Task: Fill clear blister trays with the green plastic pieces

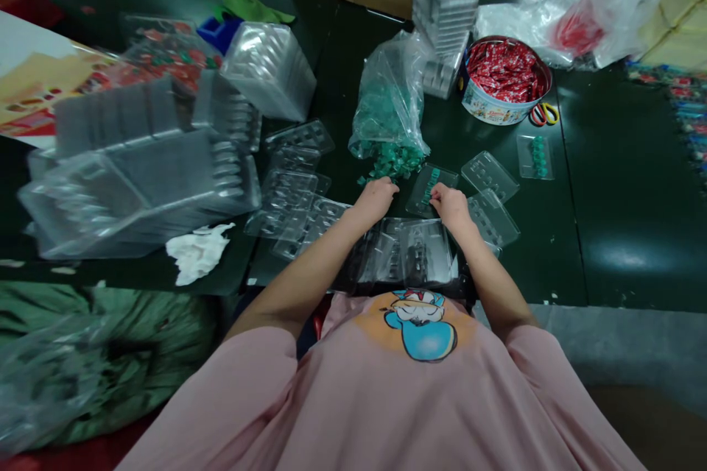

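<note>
My left hand is at the near edge of a pile of small green pieces, its fingers bent together; what they hold, if anything, is too small to make out. The pile spills from a clear plastic bag. Right of it, a clear plastic tray carries a row of green pieces. At that tray's right side my right hand has its fingers pinched beside the row, and anything between them is hidden. More clear trays lie in front of my body.
Stacked clear trays fill the left side. A round tin of red-wrapped pieces stands back right, with scissors beside it. A filled tray lies on the right. Loose trays flank my hands; white tissue lies left.
</note>
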Motion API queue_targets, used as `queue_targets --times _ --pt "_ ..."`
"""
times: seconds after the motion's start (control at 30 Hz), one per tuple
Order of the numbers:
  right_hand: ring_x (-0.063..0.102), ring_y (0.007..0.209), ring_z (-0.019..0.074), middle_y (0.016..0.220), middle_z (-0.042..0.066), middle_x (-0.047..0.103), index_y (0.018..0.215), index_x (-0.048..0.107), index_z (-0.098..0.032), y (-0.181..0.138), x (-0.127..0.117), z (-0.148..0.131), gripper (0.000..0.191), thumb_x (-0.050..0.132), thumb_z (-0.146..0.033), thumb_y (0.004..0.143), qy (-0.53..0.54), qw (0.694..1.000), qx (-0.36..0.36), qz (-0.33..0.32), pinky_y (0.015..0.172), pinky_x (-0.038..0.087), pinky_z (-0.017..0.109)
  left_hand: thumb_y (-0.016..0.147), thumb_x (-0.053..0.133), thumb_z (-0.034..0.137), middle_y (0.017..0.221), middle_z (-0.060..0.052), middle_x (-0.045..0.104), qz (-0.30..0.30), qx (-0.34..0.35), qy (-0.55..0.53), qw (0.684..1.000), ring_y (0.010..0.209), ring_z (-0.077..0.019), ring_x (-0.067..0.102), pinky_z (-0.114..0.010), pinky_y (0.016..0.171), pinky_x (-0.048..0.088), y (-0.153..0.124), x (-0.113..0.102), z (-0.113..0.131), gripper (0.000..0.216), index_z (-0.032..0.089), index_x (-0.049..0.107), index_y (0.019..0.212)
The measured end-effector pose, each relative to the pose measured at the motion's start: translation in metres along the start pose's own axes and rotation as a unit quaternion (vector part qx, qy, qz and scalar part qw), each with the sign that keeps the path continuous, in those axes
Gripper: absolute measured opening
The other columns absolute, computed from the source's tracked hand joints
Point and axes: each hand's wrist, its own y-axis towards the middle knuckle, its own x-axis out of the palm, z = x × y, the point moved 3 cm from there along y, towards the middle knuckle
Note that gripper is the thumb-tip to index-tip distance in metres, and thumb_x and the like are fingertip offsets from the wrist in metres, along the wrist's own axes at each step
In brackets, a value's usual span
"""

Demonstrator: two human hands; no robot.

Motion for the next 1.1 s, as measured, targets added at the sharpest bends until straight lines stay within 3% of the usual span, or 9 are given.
queue_targets --times 0.2,0.3,0.47,0.6,0.7,0.83,0.93,1.1 --pt "0.064 0.094 0.0212 0.102 0.009 0.068 0.115 0.067 -0.021 0.01 -0.009 -0.004 0.027 0.056 -0.018 0.09 -0.016 0.999 -0.034 0.029 0.082 0.048 0.031 0.085 0.044 0.009 0.097 -0.015 0.065 -0.004 0.019 0.01 1.0 0.086 -0.0225 0.063 -0.032 0.076 0.046 0.003 -0.003 0.001 0.035 0.012 0.076 0.099" --pt "0.063 0.099 0.0241 0.105 0.012 0.067 0.111 0.07 -0.018 0.019 -0.006 -0.007 0.024 0.057 -0.02 0.09 -0.056 0.997 -0.047 0.004 0.084 0.048 0.032 0.082 0.048 0.01 0.093 -0.014 0.066 -0.01 0.014 0.002 1.0 0.084 -0.0229 0.063 -0.032 0.075 0.046 0.004 -0.004 0.0 0.03 0.012 0.076 0.091" --pt "0.064 0.099 0.0234 0.104 0.012 0.069 0.11 0.07 -0.016 0.023 -0.001 -0.006 0.024 0.058 -0.015 0.089 -0.052 0.997 -0.045 -0.019 0.087 0.049 0.032 0.08 0.055 0.016 0.092 -0.01 0.068 0.073 0.003 -0.114 0.991 0.086 -0.0207 0.063 -0.031 0.08 0.047 0.003 -0.01 0.003 0.021 0.016 0.076 0.086" --pt "0.065 0.095 0.0211 0.099 0.01 0.07 0.114 0.068 -0.016 0.013 -0.008 -0.006 0.028 0.06 -0.014 0.087 0.049 0.997 -0.05 0.027 0.089 0.049 0.032 0.077 0.061 0.023 0.088 -0.005 0.07 0.129 -0.02 -0.322 0.938 0.082 -0.017 0.062 -0.03 0.082 0.048 0.003 -0.012 0.007 0.016 0.017 0.074 0.086" --pt "0.065 0.092 0.0179 0.1 0.007 0.071 0.111 0.069 -0.018 0.002 -0.014 -0.011 0.026 0.057 -0.019 0.088 0.18 0.979 -0.068 0.064 0.089 0.049 0.03 0.074 0.067 0.031 0.085 -0.005 0.071 0.111 -0.038 -0.492 0.862 0.08 -0.0166 0.062 -0.03 0.08 0.048 0.005 -0.008 0.017 0.022 0.015 0.073 0.088" --pt "0.066 0.089 0.0173 0.096 0.004 0.072 0.101 0.071 -0.02 -0.005 -0.015 -0.015 0.02 0.059 -0.026 0.085 0.314 0.946 -0.059 0.042 0.086 0.05 0.031 0.067 0.074 0.036 0.084 -0.005 0.07 0.099 -0.045 -0.608 0.786 0.081 -0.0162 0.062 -0.031 0.082 0.048 0.006 -0.005 0.034 0.031 0.013 0.071 0.088" --pt "0.064 0.081 0.016 0.086 0.002 0.071 0.093 0.07 -0.019 -0.005 -0.011 -0.012 0.019 0.065 -0.032 0.079 0.401 0.915 -0.03 0.03 0.081 0.05 0.03 0.063 0.078 0.035 0.082 -0.003 0.068 0.101 -0.044 -0.635 0.765 0.079 -0.0148 0.06 -0.03 0.08 0.047 0.006 -0.006 0.041 0.033 0.014 0.069 0.088" --pt "0.062 0.08 0.0133 0.089 0.001 0.07 0.099 0.068 -0.02 -0.004 -0.004 -0.01 0.036 0.075 -0.036 0.068 0.552 0.833 -0.013 -0.047 0.081 0.049 0.029 0.062 0.078 0.028 0.079 -0.001 0.065 0.081 -0.024 -0.652 0.754 0.076 -0.0126 0.059 -0.028 0.076 0.046 0.003 -0.011 0.044 0.031 0.014 0.068 0.088"
